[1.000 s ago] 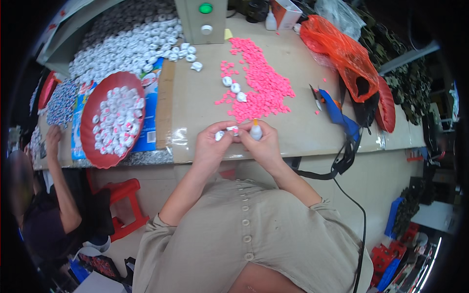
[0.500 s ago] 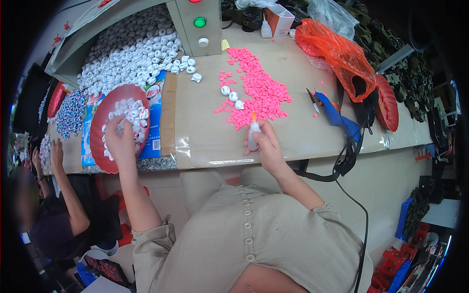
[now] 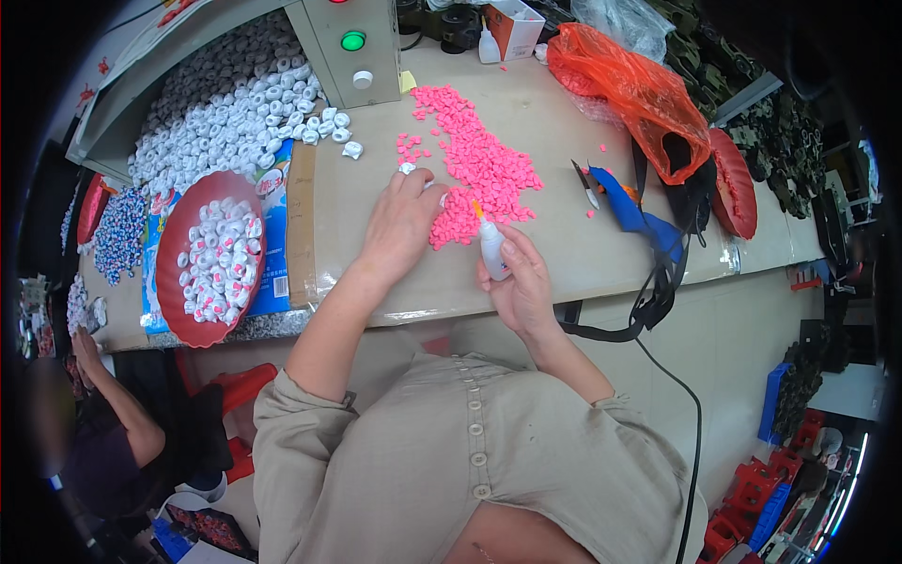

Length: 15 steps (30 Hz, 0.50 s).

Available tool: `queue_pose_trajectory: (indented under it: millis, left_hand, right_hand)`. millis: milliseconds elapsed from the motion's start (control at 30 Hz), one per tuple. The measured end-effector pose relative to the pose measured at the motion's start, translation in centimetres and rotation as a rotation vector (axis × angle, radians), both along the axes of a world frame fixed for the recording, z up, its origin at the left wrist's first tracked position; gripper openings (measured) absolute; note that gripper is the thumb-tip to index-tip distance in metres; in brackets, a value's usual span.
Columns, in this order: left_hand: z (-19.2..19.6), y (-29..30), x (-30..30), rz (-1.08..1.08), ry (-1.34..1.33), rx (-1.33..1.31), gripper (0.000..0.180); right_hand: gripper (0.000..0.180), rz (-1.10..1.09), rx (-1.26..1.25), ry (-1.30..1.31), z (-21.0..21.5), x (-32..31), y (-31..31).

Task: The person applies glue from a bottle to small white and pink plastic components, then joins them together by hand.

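- Glue bottle, small and white with an orange nozzle, stands upright in the right hand, fingers wrapped round it, nozzle up so nothing drips, just below the pink pile.
- Left hand lies palm down at the pile's left edge, fingers loosely spread over a small white cap.
- Pink pile sits mid-tabletop, within easy reach of both hands.
- Left of the pile, a red tray holds white caps with pink inserts.

My left hand covers whatever its fingertips touch at the pink pieces' edge; my right hand hides the glue bottle's lower half.
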<state>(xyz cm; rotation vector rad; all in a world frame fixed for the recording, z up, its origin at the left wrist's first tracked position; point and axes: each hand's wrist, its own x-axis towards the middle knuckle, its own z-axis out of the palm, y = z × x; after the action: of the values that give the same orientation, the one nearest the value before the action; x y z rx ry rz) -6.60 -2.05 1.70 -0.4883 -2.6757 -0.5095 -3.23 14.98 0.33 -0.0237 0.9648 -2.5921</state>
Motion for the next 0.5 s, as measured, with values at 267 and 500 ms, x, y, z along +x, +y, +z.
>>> queue_pose_trajectory:
  millis: [267,500]
  left_hand:
    - [0.2,-0.7,0.7,-0.004,0.146,0.273,0.028]
    - [-1.3,-0.4,7.2,0.119,-0.560,1.539,0.025]
  right_hand:
    - [0.023,-0.149,-0.010,0.094,-0.5,-1.8,0.3]
    - [0.022,-0.139,0.196,0.289,-1.3,-2.1,0.4]
